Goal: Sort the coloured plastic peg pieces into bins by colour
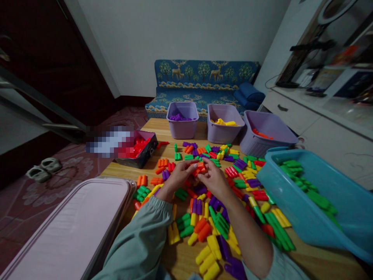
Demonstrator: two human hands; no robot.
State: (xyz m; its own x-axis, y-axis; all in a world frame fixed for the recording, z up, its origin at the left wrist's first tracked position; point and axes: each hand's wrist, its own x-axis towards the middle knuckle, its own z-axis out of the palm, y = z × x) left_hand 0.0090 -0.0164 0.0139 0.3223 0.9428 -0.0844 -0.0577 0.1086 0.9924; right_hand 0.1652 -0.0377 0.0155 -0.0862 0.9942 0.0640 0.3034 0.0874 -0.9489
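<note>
Both my hands meet over the middle of the wooden table. My left hand [182, 175] and my right hand [212, 177] pinch an orange plastic building piece [200, 168] between their fingertips, one from each side. Part of the piece is hidden by the fingers. Around and below my hands lie many loose pieces in green, yellow, purple, red and orange, some joined together. A yellow cluster [208, 258] lies near the front edge, with a green piece [219, 222] farther in. Orange pieces [142, 180] rest to the left of my left hand.
Three lilac bins stand at the back: one with purple pieces [183, 130], one with yellow [223, 136], one with orange [256, 146]. A blue tub [313, 229] at right holds green pieces. A dark box [136, 161] at left holds red ones. A pale pink lid [78, 221] sits front left.
</note>
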